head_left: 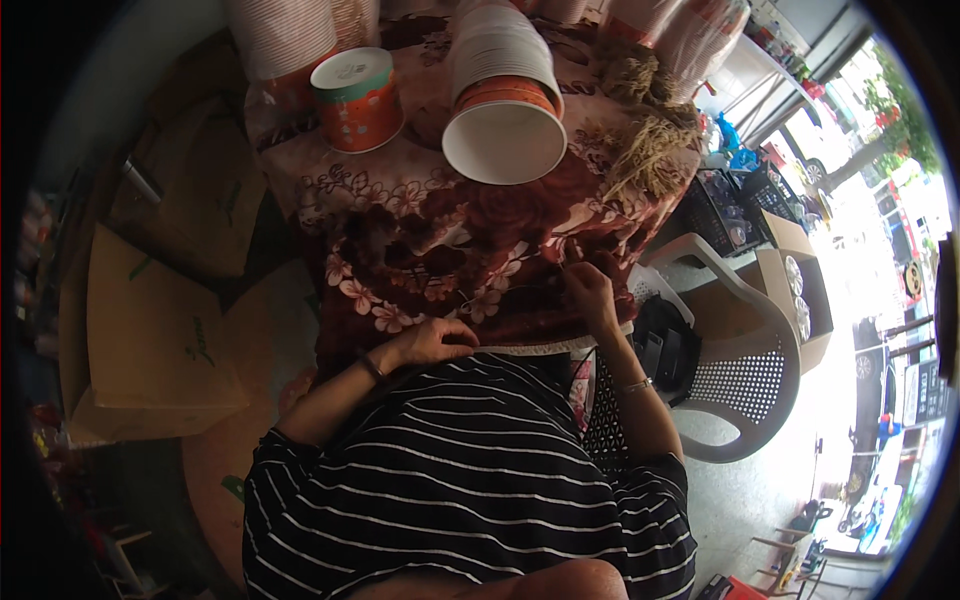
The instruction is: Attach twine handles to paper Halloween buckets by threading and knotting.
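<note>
My left hand (437,343) rests at the near edge of the flowered tablecloth (420,240), its fingers bent and drawn together. My right hand (592,292) is raised a little over the cloth on the right, thumb and fingers pinched. A faint thin line, perhaps a thread, shows on the cloth between the hands; whether either hand holds it is too fine to make out. Farther off, a stack of orange paper tubs (504,142) lies with its white open mouth toward me. To its left, an orange and green paper tub (358,112) stands upside down.
Bundles of straw-coloured strands (648,155) lie at the table's right side. Plastic-wrapped tub stacks (285,40) stand at the back. Cardboard boxes (165,330) are on the floor at left. A pale plastic chair (745,390) with a black bag (664,345) stands at right.
</note>
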### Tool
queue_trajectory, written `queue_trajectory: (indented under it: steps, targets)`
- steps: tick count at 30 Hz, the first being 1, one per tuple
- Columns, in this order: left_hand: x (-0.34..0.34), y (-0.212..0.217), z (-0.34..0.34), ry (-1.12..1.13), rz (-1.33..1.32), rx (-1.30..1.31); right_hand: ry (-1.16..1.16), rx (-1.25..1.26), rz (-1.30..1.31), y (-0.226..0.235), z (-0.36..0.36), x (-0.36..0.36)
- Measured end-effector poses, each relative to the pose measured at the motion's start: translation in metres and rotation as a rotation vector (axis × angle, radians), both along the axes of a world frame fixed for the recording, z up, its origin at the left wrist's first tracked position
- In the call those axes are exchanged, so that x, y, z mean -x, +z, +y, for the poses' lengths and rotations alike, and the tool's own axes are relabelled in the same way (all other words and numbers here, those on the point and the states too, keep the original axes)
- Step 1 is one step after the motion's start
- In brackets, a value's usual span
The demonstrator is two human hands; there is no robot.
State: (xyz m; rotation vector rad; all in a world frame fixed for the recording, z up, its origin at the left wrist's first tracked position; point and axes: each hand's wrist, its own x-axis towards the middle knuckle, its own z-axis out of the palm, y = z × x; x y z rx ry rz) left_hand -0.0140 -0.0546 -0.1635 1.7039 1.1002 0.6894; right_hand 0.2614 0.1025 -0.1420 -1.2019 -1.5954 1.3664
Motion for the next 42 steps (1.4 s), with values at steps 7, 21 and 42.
queue_trajectory:
  steps: [7, 21, 42]
  targets:
    - [-0.001, 0.037, 0.028, 0.077, 0.018, -0.024, -0.084, -0.263, 0.046, 0.023, 0.03, 0.01]
    - [-0.037, 0.095, 0.193, 0.56, 0.432, -0.881, -0.03, -0.07, 0.676, 0.051, 0.097, 0.086]
    - [0.001, 0.144, 0.038, 0.69, 0.249, -1.017, 0.062, -0.441, 0.434, 0.099, 0.001, 0.08]
